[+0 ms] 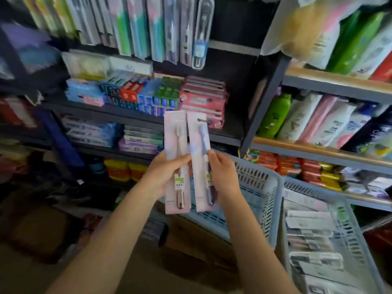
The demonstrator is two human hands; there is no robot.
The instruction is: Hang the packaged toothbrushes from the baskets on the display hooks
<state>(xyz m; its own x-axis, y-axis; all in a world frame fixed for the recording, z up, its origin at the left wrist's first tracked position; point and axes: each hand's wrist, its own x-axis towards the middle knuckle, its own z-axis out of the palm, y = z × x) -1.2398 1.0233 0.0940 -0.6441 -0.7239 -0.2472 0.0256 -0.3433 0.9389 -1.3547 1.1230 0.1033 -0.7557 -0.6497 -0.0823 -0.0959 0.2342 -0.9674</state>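
Packs upright, one apiece — left hand (163, 175) gripping pink-handled toothbrush pack (177, 162), right hand (222, 177) gripping blue-handled toothbrush pack (201, 162) — best threaded singly onto hooks above, hang-hole first.

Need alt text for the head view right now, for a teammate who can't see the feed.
A person holds two packaged toothbrushes upright before store shelves: the left hand grips a pink-handled toothbrush pack, the right hand a blue-handled toothbrush pack. Hanging toothbrush packs fill the hooks above; two grey baskets sit lower right, the nearer holding more packs.
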